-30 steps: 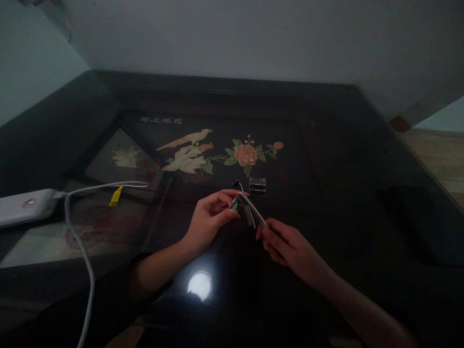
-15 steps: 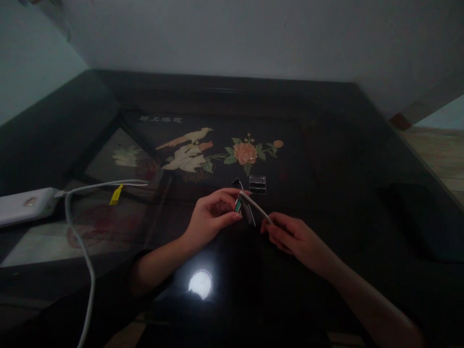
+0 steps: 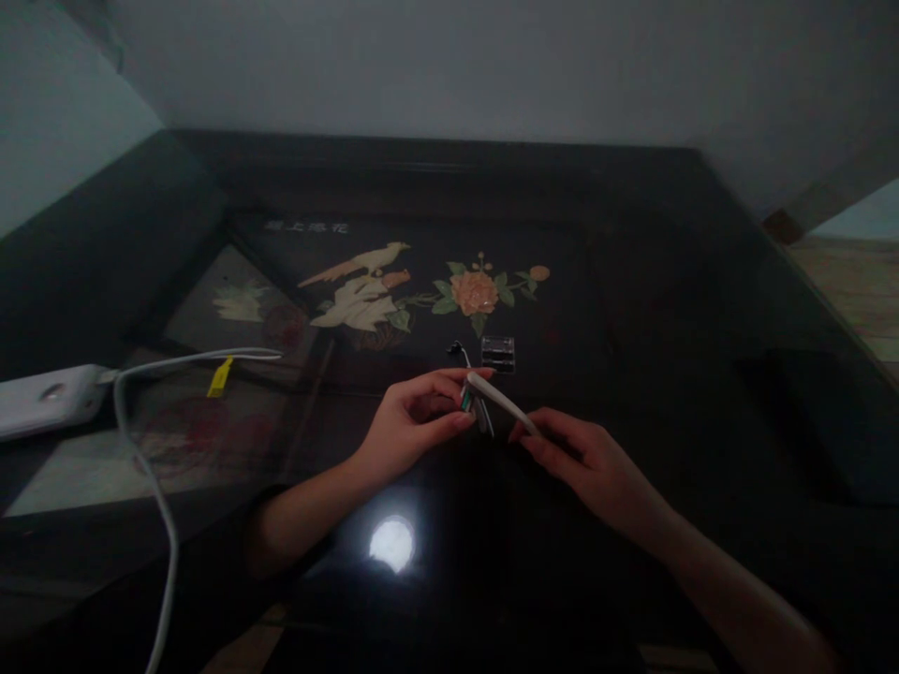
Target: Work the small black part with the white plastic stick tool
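Both hands on a small white strip-like tool with green-tipped bits, held just in front of the clear battery holder [image 3: 498,353].

Left hand [image 3: 411,426] pinches the green-tipped end [image 3: 465,400] between thumb and forefinger, other fingers curled; right hand [image 3: 586,463] pinches the near end of the white strip [image 3: 500,401], fingers pressed together. Too dim to say what the item is. Looks mid-manipulation, two-handed; next move likely needs a steady left pinch while the right works the strip. White cable [image 3: 151,468] and power bank [image 3: 46,401] lie well left of the holder, on the dark glossy table [image 3: 667,281].
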### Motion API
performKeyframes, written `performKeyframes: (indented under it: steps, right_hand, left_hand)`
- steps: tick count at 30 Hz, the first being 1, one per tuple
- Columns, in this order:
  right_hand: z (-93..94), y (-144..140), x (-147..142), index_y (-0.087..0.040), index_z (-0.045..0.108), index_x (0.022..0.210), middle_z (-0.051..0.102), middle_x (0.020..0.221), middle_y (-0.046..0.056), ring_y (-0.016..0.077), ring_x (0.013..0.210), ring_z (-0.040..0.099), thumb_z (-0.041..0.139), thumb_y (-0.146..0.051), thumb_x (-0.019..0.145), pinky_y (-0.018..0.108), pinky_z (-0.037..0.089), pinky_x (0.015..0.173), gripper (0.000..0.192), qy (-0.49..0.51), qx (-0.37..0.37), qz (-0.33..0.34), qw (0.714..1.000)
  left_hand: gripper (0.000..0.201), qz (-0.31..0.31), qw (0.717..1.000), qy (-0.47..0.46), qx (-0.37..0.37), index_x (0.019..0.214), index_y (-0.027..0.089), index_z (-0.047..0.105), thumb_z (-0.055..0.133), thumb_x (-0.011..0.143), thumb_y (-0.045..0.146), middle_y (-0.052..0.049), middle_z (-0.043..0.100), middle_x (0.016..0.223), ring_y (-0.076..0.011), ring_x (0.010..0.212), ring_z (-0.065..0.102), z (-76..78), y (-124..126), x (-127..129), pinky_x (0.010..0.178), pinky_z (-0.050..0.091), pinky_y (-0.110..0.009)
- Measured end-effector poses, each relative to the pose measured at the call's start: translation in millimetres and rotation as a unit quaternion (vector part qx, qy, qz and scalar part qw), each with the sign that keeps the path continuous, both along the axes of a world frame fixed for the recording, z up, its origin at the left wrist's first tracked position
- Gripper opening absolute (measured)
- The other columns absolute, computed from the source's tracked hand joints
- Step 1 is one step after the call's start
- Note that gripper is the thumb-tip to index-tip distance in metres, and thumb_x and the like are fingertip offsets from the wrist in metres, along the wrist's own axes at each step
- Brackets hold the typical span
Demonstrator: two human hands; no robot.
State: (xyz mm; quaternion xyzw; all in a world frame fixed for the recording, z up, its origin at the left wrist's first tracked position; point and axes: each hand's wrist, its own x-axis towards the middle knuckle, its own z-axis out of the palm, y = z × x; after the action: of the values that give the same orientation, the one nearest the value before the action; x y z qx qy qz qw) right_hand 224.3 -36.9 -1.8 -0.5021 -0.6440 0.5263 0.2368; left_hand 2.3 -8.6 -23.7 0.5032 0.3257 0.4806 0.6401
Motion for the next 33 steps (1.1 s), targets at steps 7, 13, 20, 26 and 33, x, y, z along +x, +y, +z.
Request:
performKeyframes:
  steps: [7, 13, 20, 26, 33]
  right_hand:
    - [-3.8, -0.9, 1.0, -0.016, 0.066, 0.093, 0.046, 0.06, -0.004, 0.0098, 0.05, 0.038, 0.05, -0.05, 0.095, 0.024, 0.028, 0.046, 0.037, 0.036, -0.062, -0.006, 0.997]
    - [-7.3, -0.8, 0.6, -0.014, 0.064, 0.096, 0.04, 0.057, -0.005, 0.0086, 0.048, 0.033, 0.046, -0.057, 0.095, 0.023, 0.024, 0.043, 0.046, 0.055, -0.09, 0.0, 0.994]
    - [-4.0, -1.8, -0.3, -0.015, 0.064, 0.094, 0.041, 0.059, -0.005, 0.0088, 0.049, 0.034, 0.049, -0.057, 0.094, 0.023, 0.025, 0.044, 0.045, 0.053, -0.072, -0.015, 0.996]
    - [-5.4, -3.1, 1.9, -0.016, 0.065, 0.096, 0.042, 0.061, -0.004, 0.0095, 0.051, 0.036, 0.049, -0.045, 0.097, 0.023, 0.027, 0.045, 0.033, 0.036, -0.036, -0.019, 0.998]
    - [-4.7, -1.6, 2.2, -0.017, 0.068, 0.094, 0.044, 0.06, -0.003, 0.0105, 0.052, 0.038, 0.051, -0.04, 0.096, 0.022, 0.029, 0.045, 0.03, 0.029, -0.023, -0.013, 0.999]
  left_hand:
    - [0.02, 0.0, 1.0, -0.003, -0.02, 0.074, 0.015, 0.069, 0.082, 0.074, 0.029, -0.016, 0.073, 0.117, -0.0281, 0.109, 0.068, 0.4, 0.4, 1.2, 0.086, 0.053, -0.035]
    - [0.018, 0.0, 1.0, -0.004, -0.027, 0.073, 0.015, 0.067, 0.081, 0.074, 0.025, -0.015, 0.072, 0.117, -0.028, 0.112, 0.067, 0.6, -0.1, 2.5, 0.088, 0.052, -0.034]
    - [0.02, 0.006, 0.999, -0.011, -0.032, 0.072, 0.015, 0.066, 0.082, 0.073, 0.026, -0.014, 0.072, 0.115, -0.0288, 0.114, 0.065, -0.9, -0.4, 3.3, 0.091, 0.051, -0.036]
    - [0.019, 0.018, 0.999, -0.003, -0.032, 0.072, 0.015, 0.067, 0.083, 0.072, 0.026, -0.013, 0.072, 0.114, -0.0267, 0.11, 0.066, -2.3, -0.3, 2.4, 0.091, 0.051, -0.035]
    - [0.019, 0.008, 0.999, -0.012, -0.032, 0.072, 0.016, 0.066, 0.082, 0.073, 0.026, -0.013, 0.072, 0.115, -0.0291, 0.115, 0.064, -1.2, -0.5, 3.5, 0.092, 0.052, -0.037]
